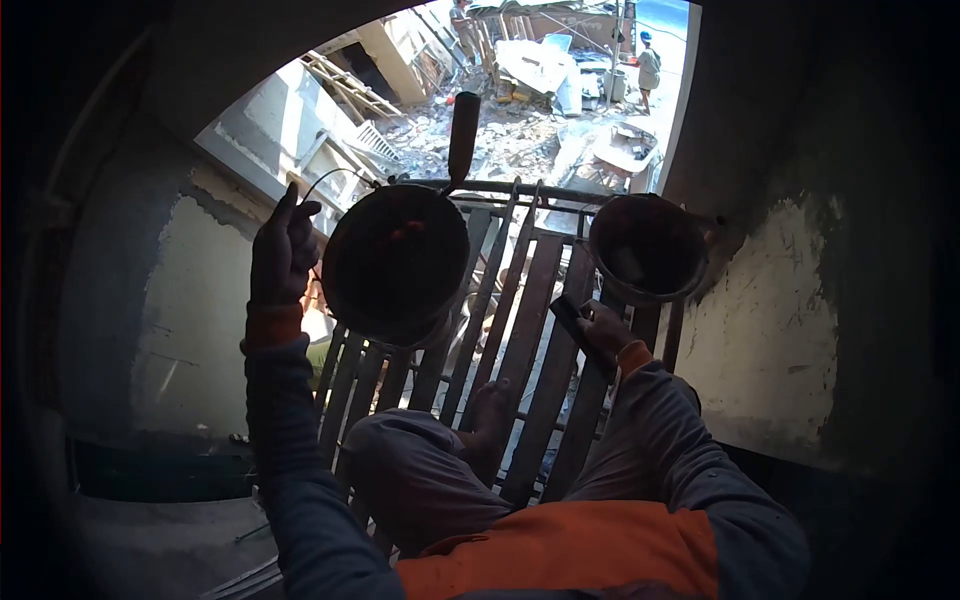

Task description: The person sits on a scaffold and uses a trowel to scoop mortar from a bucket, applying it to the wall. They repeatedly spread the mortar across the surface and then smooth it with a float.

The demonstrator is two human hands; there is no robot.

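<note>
The person's left hand (285, 252) is raised just beside a large dark bucket (385, 280), its fingers partly curled near the thin wire handle (335, 172); whether they grip the wire cannot be told. A tool with a wooden grip (463, 138) stands up from that bucket's far rim, to the right of the left hand. The right hand (606, 332) is closed around a dark flat tool (568, 318), just nearer the body than a second bucket (655, 240). Between the hands run the slats of a wooden platform (528, 315).
</note>
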